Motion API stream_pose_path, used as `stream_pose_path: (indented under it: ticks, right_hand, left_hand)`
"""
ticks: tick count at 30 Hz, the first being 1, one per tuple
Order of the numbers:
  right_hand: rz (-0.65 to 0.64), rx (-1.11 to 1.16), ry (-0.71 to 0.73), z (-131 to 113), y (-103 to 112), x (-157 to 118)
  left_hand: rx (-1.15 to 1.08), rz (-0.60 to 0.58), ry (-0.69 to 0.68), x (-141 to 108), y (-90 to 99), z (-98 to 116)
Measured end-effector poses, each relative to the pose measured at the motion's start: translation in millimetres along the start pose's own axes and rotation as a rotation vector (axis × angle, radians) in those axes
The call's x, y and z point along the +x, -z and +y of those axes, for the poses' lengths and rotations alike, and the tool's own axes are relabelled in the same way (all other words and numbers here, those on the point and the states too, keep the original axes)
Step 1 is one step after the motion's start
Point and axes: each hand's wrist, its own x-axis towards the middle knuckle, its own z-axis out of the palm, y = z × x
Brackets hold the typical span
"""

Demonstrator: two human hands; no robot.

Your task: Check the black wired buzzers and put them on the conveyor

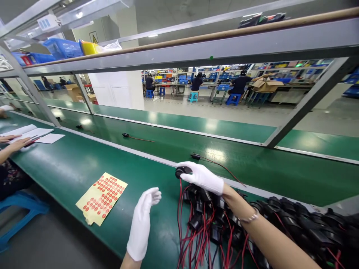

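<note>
My right hand [200, 176], in a white glove, grips a round black part with red wires [181, 172] above the green bench, near its raised white edge. Its wires hang down in front of the pile. Below and beside that hand lies a heap of black parts [196, 222] with red and dark wires. My left hand [143, 220], also gloved in white, hovers over the bench with nothing in it, fingers extended and slightly curved. To its left lies a yellow sheet of red oval stickers [102, 198], some rows partly used.
Along the green conveyor [168, 144] behind the edge lie single black parts [195, 156] with wires. At far left a co-worker's hands [19, 144] rest by an open notebook [26, 131]. A blue stool [22, 209] stands below. Metal posts and a shelf [179, 48] frame the bench.
</note>
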Motion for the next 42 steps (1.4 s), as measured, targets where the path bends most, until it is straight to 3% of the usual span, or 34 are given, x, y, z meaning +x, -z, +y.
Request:
stream_pose_path:
  ticks: [3,7,9,12,14,17,22,25,29,36,38,42]
  right_hand:
    - [0.029,0.155,0.096,-29,5,-38]
    - [0.000,0.404,0.111,-61,1,-73]
    - [0.000,0.471,0.078,-71,-2,-82]
    - [0.115,0.327,0.175,-78,-8,-93]
    - [0.224,0.161,0.318,-81,-11,-102]
    - [0.267,0.010,0.438,-82,-12,-117]
    - [0.243,0.120,0.294,-65,-9,-135]
    - [0.255,0.209,0.249,-58,-14,-139]
    - [0.223,0.332,0.244,-64,-18,-141]
    - [0.171,0.487,0.269,-77,-17,-146]
    - [0.219,0.458,0.257,-79,-21,-145]
    - [0.441,0.314,0.316,-80,-30,-140]
  left_hand:
    - [0.040,-0.142,-0.051,-5,-8.0,18]
    - [-0.279,-0.461,0.129,-21,-30.1,21]
    - [-0.416,-0.518,0.218,-31,-38.3,21]
    - [-0.469,-0.578,0.257,-42,-42.4,28]
    - [-0.468,-0.599,0.241,-45,-40.9,36]
    - [-0.366,-0.627,0.151,-44,-35.8,42]
    - [-0.195,-0.671,0.100,-40,-31.0,30]
    - [-0.061,-0.621,0.006,-41,-33.4,25]
    - [0.089,-0.568,-0.203,-44,-37.3,27]
    - [0.149,-0.607,-0.262,-44,-36.2,28]
    - [0.160,-0.630,-0.268,-44,-35.2,28]
    - [0.246,-0.587,-0.317,-46,-37.3,29]
